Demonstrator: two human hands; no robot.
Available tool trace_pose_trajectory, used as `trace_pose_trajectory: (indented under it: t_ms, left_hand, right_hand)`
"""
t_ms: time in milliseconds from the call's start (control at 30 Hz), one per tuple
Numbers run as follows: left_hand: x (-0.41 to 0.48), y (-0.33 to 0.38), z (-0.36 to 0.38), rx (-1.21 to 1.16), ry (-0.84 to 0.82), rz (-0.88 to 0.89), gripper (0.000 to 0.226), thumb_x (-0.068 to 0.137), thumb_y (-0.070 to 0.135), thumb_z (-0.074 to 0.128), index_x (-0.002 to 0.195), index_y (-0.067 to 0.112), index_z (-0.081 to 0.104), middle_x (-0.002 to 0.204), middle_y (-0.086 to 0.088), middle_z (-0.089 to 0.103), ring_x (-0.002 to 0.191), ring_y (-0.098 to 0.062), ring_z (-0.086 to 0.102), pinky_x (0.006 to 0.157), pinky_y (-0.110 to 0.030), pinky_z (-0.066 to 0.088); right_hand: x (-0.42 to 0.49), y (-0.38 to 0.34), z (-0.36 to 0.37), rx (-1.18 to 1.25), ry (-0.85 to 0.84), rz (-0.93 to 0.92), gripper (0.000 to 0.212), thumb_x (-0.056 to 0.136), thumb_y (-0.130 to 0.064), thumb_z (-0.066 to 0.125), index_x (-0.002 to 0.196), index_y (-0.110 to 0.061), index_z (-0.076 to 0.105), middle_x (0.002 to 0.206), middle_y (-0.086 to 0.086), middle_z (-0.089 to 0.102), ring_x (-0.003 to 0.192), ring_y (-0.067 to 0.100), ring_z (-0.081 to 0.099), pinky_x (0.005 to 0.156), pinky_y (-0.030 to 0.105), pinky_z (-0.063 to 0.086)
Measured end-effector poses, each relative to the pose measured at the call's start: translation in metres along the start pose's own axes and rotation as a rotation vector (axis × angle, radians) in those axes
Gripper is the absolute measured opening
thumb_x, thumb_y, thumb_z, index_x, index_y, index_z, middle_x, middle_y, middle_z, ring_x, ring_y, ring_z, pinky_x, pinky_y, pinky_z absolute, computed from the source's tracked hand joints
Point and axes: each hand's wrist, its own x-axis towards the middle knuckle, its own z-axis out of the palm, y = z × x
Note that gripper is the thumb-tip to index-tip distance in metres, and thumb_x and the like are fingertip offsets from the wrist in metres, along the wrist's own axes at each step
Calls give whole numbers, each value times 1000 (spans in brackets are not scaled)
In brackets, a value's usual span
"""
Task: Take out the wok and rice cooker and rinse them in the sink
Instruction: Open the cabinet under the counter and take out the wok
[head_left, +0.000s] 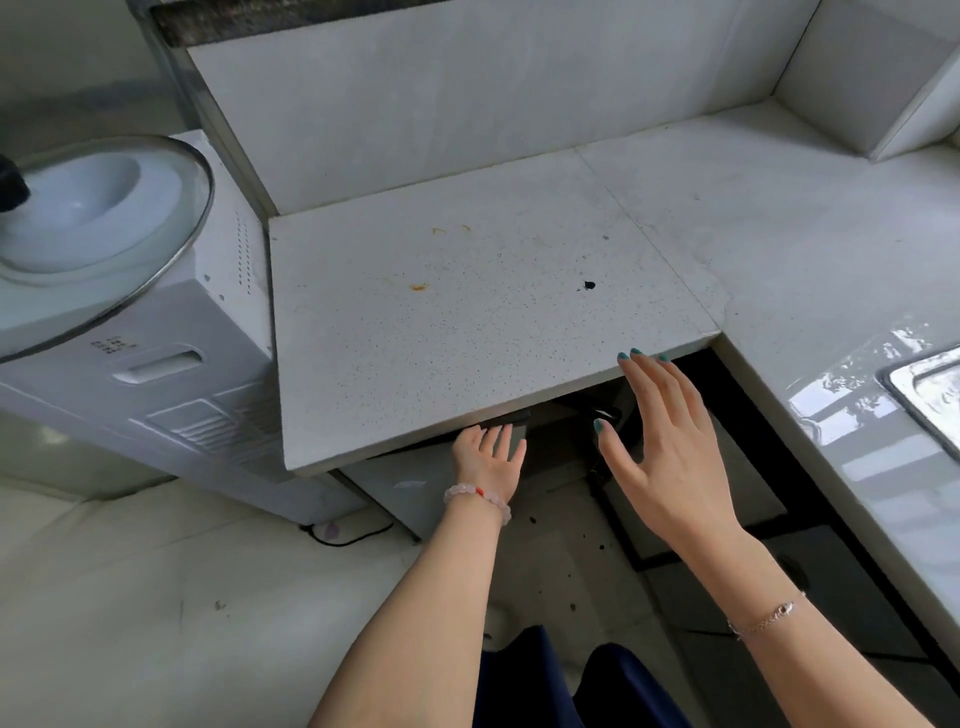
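Reaching under the speckled tabletop (467, 291) edge, left hand (488, 460) flat with straight fingers, right hand (670, 447) spread loose, both holding nothing.

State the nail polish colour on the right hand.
Teal green, on the right hand; the head view shows it best.

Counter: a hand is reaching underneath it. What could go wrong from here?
The left hand reaches into the dark space under the counter, where little shows; fingers could bump the slab's edge or something unseen. The worktop by the sink looks wet and shiny, so a pot set there might slide.
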Motion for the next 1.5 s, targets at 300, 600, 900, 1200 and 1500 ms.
trace_pose_trajectory:
  t_ms: [300, 600, 900, 1200, 1500]
  left_hand:
    - [-30, -34, -30, 224, 158, 166, 17, 90, -3, 53, 104, 4, 47, 106, -13, 51, 118, -30, 49, 94, -35, 46]
    - [-62, -38, -83, 559, 298, 292, 31, 80, -15, 60, 81, 11, 42, 84, -9, 54, 75, -17, 58, 64, -28, 51]
    - [-117, 2, -145, 1141, 511, 433, 37, 77, -10, 54, 108, 11, 60, 94, -13, 65, 75, -20, 56, 57, -21, 45]
    - [-152, 49, -189, 1763, 625, 499, 32, 89, 9, 57, 120, 8, 60, 116, -13, 64, 105, -28, 60, 84, -32, 49]
    - [-160, 52, -184, 2221, 630, 1077, 68, 66, 25, 79, 128, 14, 56, 119, -8, 60, 107, -29, 60, 85, -37, 52]
  right_hand:
    - [-14, 25, -5, 19, -95, -182, 64, 89, -49, 36, 143, -15, 37, 148, 4, 39, 140, 24, 26, 114, 46, 25]
    - [-29, 17, 4, 71, -152, -317, 62, 89, -45, 39, 140, -11, 41, 144, 7, 43, 138, 27, 32, 110, 51, 31]
    - [-37, -14, 19, 109, -162, -417, 61, 88, -44, 40, 138, -11, 42, 141, 8, 46, 135, 27, 34, 111, 46, 30]
    - [-70, -74, 48, 118, -204, -475, 61, 88, -43, 39, 140, -12, 40, 144, 6, 43, 137, 27, 32, 110, 48, 30]
    - [-82, -73, 55, 75, -161, -347, 60, 87, -43, 37, 140, -13, 39, 145, 5, 41, 138, 25, 28, 109, 51, 31]
